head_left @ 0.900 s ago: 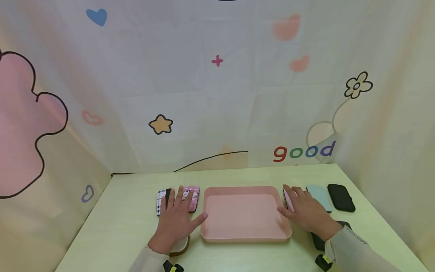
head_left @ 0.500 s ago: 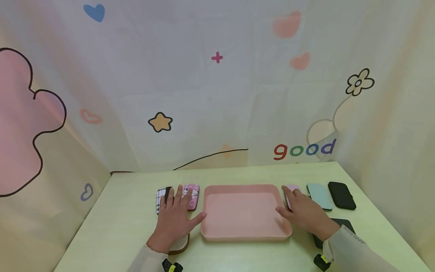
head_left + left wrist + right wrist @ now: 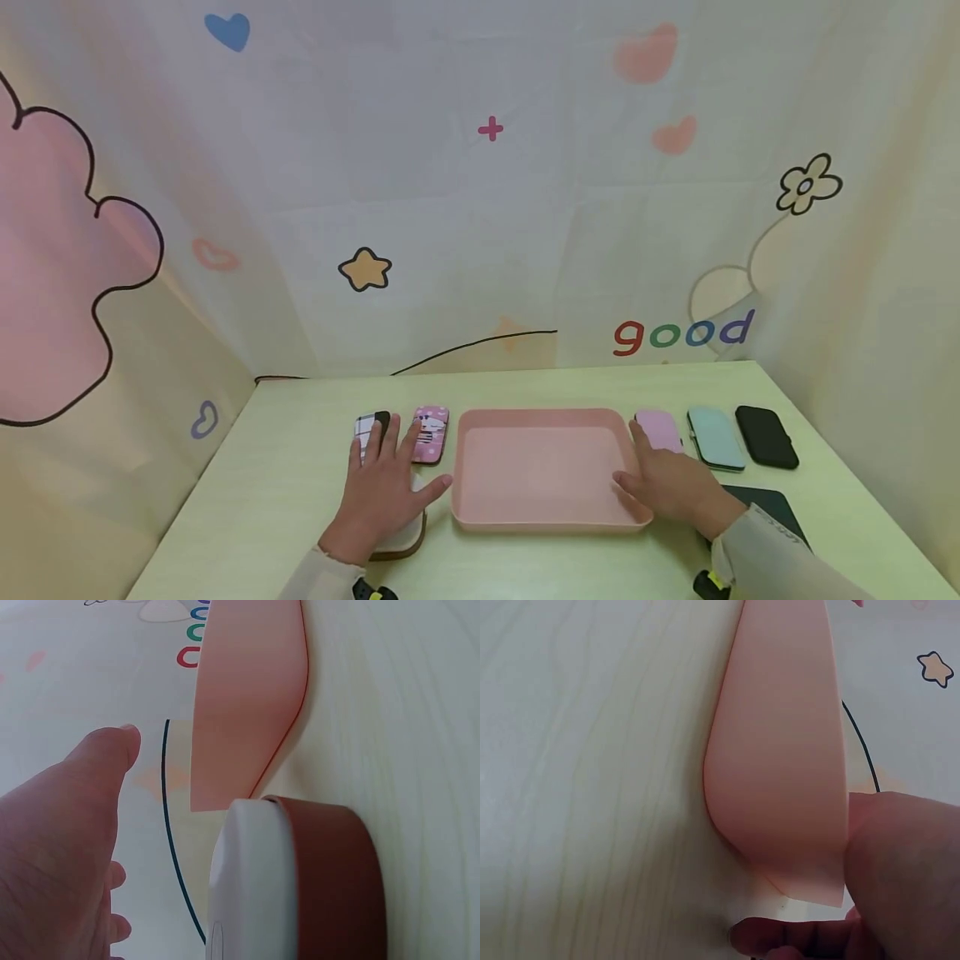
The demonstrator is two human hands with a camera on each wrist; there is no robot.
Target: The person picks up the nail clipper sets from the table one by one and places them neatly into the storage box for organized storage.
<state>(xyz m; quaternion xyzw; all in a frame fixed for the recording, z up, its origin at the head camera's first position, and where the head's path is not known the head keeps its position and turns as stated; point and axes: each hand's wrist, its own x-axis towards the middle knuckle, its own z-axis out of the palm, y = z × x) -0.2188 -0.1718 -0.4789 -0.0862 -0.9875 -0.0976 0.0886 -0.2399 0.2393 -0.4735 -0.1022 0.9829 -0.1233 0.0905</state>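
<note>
A shallow pink tray (image 3: 551,467) lies in the middle of the table. My right hand (image 3: 675,483) grips its right rim, the thumb over the inner side and the fingers along the outer wall. The right wrist view shows the thumb crossing the tray's edge and curled fingers below its corner. Just beyond those fingers lies a lilac phone-like slab (image 3: 658,431). My left hand (image 3: 382,496) is spread above the left-hand things, holding nothing. Under it sits a rounded box with white top and brown side (image 3: 255,885). Past its fingertips are a plaid-and-black slab (image 3: 367,429) and a pink cartoon-patterned slab (image 3: 431,433).
To the right lie a mint slab (image 3: 716,437) and a black slab (image 3: 767,436). A dark flat item (image 3: 772,504) is partly covered by the right forearm. A printed curtain (image 3: 450,208) hangs behind the pale wooden table (image 3: 247,500).
My right hand has drawn off the lilac slab and closed on the tray's right rim. The left hand stays spread in nearly the same place. The head view has shifted slightly.
</note>
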